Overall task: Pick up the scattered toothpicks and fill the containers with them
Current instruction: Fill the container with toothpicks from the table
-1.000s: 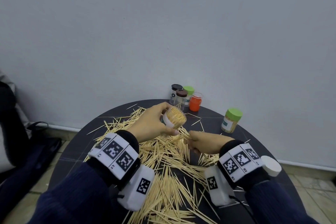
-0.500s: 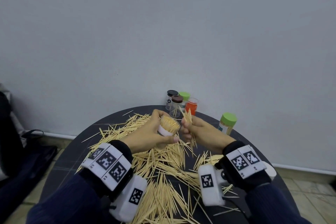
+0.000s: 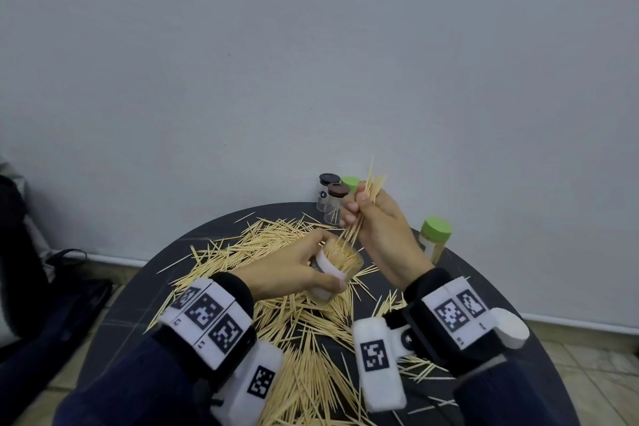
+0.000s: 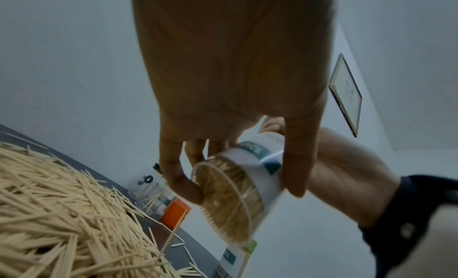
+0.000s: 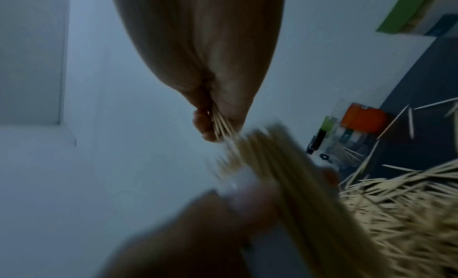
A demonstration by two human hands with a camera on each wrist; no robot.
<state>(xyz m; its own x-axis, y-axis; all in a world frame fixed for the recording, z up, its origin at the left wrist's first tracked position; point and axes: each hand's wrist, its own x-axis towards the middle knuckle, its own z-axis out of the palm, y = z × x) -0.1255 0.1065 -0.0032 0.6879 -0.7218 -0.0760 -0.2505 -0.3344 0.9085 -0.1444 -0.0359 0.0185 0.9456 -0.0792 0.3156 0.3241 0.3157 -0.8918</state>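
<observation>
- Meanwhile, the left hand (image 3: 287,270) grasped a jar (image 3: 333,268) above the table (image 3: 114,332), fingers and thumb curled round its white label.
- That jar was tilted, its open mouth turned up and to the right, already packed with toothpicks.
- From the left wrist, the packed ends showed as a dense tan disc (image 4: 228,202) inside the clear rim.
- Above it, the right hand (image 3: 377,221) pinched a bundle (image 3: 363,207) of toothpicks between thumb and fingers.
- The bundle slanted down to the left, its lower tips reaching the jar's mouth; its upper tips fanned out above the fist.
- Loose toothpicks (image 3: 304,339) lay heaped across the dark round table, under and around both wrists.
- At the far edge, against the wall, stood a black-lidded jar (image 3: 326,192), a brown-lidded one (image 3: 335,204) and a green lid (image 3: 350,181) behind them.
- An orange jar (image 4: 174,213) showed beside these in the left wrist view.
- Farther right, a green-lidded jar (image 3: 434,239) stood apart on the table.
</observation>
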